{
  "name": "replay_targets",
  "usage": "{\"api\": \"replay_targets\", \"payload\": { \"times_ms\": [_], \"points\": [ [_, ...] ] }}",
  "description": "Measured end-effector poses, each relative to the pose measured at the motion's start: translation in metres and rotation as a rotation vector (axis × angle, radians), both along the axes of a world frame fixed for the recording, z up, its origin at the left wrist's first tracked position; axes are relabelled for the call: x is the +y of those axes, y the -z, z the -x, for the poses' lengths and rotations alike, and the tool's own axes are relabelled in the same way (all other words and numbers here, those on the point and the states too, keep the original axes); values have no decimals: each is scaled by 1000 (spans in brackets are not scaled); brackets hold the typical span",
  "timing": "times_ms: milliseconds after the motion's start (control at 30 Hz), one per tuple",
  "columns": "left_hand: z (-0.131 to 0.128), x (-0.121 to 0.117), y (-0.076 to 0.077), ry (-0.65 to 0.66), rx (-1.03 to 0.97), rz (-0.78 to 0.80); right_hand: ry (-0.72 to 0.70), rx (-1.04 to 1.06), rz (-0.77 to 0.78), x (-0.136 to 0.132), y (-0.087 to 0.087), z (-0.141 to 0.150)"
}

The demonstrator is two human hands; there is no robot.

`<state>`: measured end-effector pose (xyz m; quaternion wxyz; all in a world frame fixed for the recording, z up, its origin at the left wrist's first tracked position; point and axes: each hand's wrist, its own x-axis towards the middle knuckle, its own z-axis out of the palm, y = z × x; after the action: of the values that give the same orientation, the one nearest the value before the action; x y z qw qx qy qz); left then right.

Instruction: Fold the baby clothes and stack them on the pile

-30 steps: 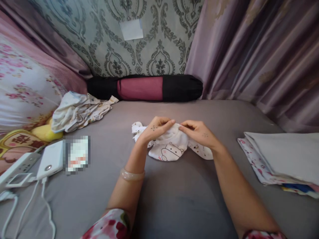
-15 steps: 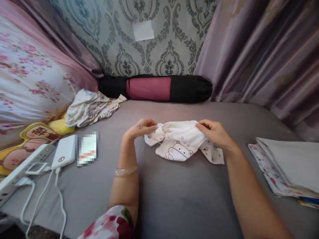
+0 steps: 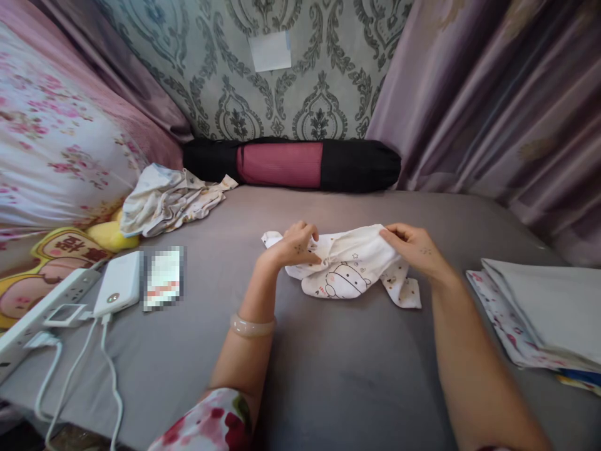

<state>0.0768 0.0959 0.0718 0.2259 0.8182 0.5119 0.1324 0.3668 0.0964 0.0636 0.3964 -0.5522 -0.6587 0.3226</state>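
Note:
A small white baby shirt with a cartoon animal on its front and dotted sleeves lies partly lifted on the grey bed sheet. At its upper right edge, my right hand pinches the cloth between thumb and fingers. My left hand is over the shirt's left side, touching it near a small tie. A gap shows between the left thumb and the curled fingers. That hand partly covers the left sleeve, whose end sticks out beyond it.
Folded cloths are stacked at right. A crumpled baby garment lies back left, near a yellow plush toy. A power strip, a white power bank and cables occupy the left. A black and pink roll lies along the wall.
My left hand has let go of the shirt's left edge and moved right, over the tie. My right hand keeps its pinch and has shifted slightly right, pulling the upper edge along.

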Motion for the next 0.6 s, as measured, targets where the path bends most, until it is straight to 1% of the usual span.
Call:
{"api": "replay_targets", "payload": {
  "times_ms": [67,133,333,467,533,600],
  "points": [
    [2,0,0,36,-20,68,28,-7,-26,1,1,-1],
    [6,0,0,43,-44,120,42,-10,-39,2,2,-2],
    [12,3,7,18,-47,156,50,5,-34,5,7,-5],
    [11,7,13,36,-57,105,57,23,-17,6,9,-6],
    [10,7,12,50,-66,41,57,28,-12,7,10,-7],
    [9,5,8,42,-70,-60,66,37,-8,8,11,-7]
  ]
}}
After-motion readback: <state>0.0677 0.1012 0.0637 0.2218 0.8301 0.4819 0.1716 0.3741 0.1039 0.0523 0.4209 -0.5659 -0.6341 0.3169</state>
